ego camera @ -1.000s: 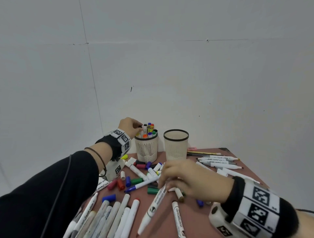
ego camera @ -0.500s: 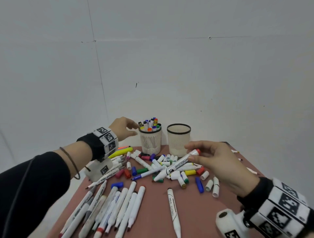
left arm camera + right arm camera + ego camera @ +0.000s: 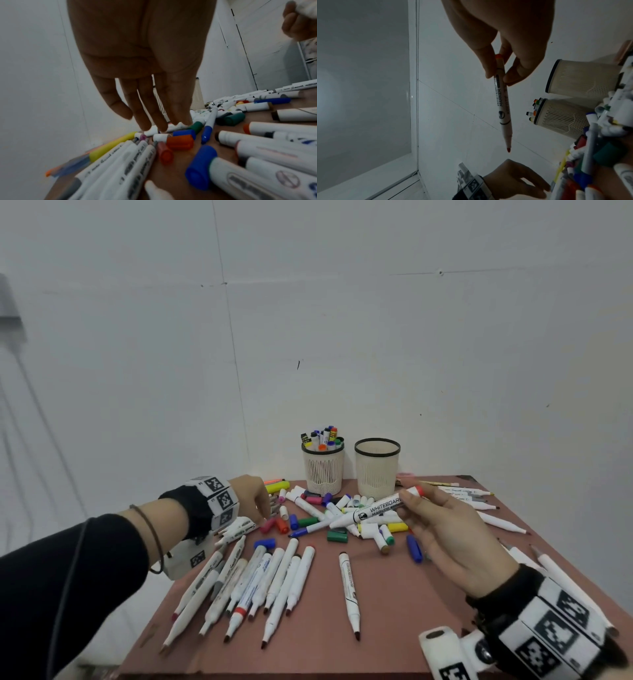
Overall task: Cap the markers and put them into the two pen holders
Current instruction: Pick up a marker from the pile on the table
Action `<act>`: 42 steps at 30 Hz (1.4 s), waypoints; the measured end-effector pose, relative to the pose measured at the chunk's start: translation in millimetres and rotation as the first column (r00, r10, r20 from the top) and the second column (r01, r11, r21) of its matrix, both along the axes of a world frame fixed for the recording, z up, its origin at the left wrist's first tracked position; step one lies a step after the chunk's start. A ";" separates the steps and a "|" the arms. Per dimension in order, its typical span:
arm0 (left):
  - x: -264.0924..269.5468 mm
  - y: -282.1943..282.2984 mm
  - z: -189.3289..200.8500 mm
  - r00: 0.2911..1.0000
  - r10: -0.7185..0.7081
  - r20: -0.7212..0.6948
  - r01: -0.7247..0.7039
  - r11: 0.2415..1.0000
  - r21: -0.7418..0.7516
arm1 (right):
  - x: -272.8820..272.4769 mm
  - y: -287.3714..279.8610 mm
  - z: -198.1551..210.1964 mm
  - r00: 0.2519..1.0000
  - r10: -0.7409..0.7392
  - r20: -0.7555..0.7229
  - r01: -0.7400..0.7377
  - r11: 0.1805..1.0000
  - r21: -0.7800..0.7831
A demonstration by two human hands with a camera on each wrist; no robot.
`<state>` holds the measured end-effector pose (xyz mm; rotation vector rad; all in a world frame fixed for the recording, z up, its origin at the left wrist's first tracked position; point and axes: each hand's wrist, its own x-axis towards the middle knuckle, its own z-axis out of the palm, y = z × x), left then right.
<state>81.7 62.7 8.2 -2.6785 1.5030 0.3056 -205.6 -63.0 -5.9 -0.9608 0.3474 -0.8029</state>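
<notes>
My right hand (image 3: 416, 501) pinches an uncapped white whiteboard marker (image 3: 373, 509) with a red end, held above the pile; in the right wrist view the marker (image 3: 503, 102) shows its bare red tip. My left hand (image 3: 260, 508) reaches down with straight fingers (image 3: 154, 117) over loose caps at the table's left, just above a red cap (image 3: 282, 525) and a pink cap (image 3: 266, 525), holding nothing. Two beige mesh pen holders stand at the back: the left holder (image 3: 323, 470) is full of capped markers, the right holder (image 3: 377, 470) shows no markers.
The brown table (image 3: 394, 604) is strewn with uncapped white markers (image 3: 270, 577) in front and loose caps (image 3: 337, 535) in the middle. More markers (image 3: 469, 498) lie at the right edge. A white wall stands close behind the holders.
My left hand left the full holder and came down to the caps at the table's left. My right hand lifted the whiteboard marker off the pile and holds it up.
</notes>
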 end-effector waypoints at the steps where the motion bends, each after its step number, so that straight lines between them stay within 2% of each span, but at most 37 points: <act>1: -0.5 -2.1 -2.3 1.000 -0.009 -0.013 0.009 1.000 0.021 | -0.7 1.9 -0.3 1.000 -0.001 0.010 0.001 1.000 0.006; 6: -4.4 -16.8 -10.1 0.999 -0.043 -0.004 0.043 0.999 0.026 | -5.1 9.7 -2.4 1.000 -0.005 0.015 0.005 1.000 0.018; 10: -12.0 -32.7 -13.1 0.998 -0.061 0.031 0.057 0.992 0.115 | -6.3 9.7 -5.5 0.999 -0.032 0.006 0.032 0.998 0.050; 13: -15.2 -41.9 -14.8 0.999 -0.024 0.034 0.019 0.989 0.145 | -6.3 6.8 -6.3 0.999 -0.041 -0.006 0.041 0.997 0.063; 17: -14.6 -51.2 -18.8 0.997 0.043 -0.061 -0.032 0.984 0.175 | -6.8 2.6 -8.3 0.999 -0.038 -0.002 0.038 0.996 0.075; 22: -17.3 -52.7 -15.2 0.999 0.034 -0.037 -0.026 0.978 0.205 | -7.0 1.9 -10.5 0.999 -0.042 -0.018 0.043 0.994 0.099; 26: -16.8 -40.8 -0.9 0.999 -0.022 0.042 0.020 0.998 0.056 | -6.3 5.9 -9.9 0.999 -0.051 -0.012 0.052 0.991 0.123; 31: -30.6 -23.6 24.9 0.999 -0.004 -0.052 -0.008 0.973 -0.231 | -10.0 12.5 -9.5 0.997 -0.071 0.020 0.067 0.982 0.174; 33: -39.3 -14.2 32.2 0.994 -0.016 -0.112 -0.027 0.928 -0.372 | -12.6 15.6 -8.9 0.996 -0.079 0.033 0.071 0.978 0.198; 37: -61.4 9.5 42.6 0.963 -0.078 -0.256 -0.097 0.791 -0.604 | -19.7 23.4 -3.7 0.994 -0.093 0.064 0.076 0.971 0.228; 39: -75.1 20.4 44.3 0.920 -0.128 -0.371 -0.172 0.717 -0.675 | -23.0 26.7 -1.1 0.990 -0.109 0.085 0.086 0.968 0.234; 42: -97.9 36.4 41.7 0.802 -0.234 -0.550 -0.324 0.603 -0.729 | -28.3 33.1 2.3 0.983 -0.131 0.132 0.097 0.966 0.239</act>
